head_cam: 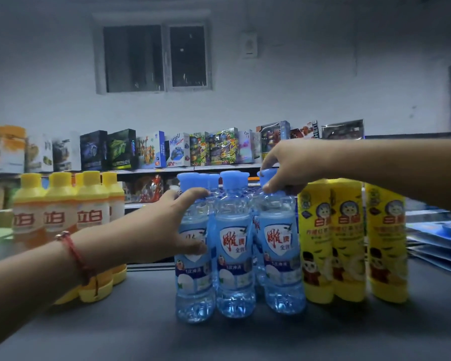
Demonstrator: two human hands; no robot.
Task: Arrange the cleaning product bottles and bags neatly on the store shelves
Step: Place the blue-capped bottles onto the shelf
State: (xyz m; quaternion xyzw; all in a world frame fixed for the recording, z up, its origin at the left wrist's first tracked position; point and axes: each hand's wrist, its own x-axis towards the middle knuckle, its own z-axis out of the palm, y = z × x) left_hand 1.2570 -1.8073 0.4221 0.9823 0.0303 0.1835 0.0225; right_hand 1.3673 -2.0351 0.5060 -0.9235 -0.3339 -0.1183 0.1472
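Several clear blue bottles with blue caps stand upright in a cluster at the middle of a dark shelf top [146, 332]. My left hand [172, 225] grips the upper body of the left front blue bottle [193, 277], thumb across its label. My right hand [287, 168] holds the cap and neck of the right front blue bottle [280, 264] from above. Between them stands the middle blue bottle [235, 256], untouched. Further blue bottles behind are partly hidden.
Orange bottles with yellow caps [60, 204] stand at the left. Three yellow bottles [346, 238] stand right of the blue ones. Blue flat packs [438, 243] lie at the far right. Toy boxes [167, 149] fill a shelf behind.
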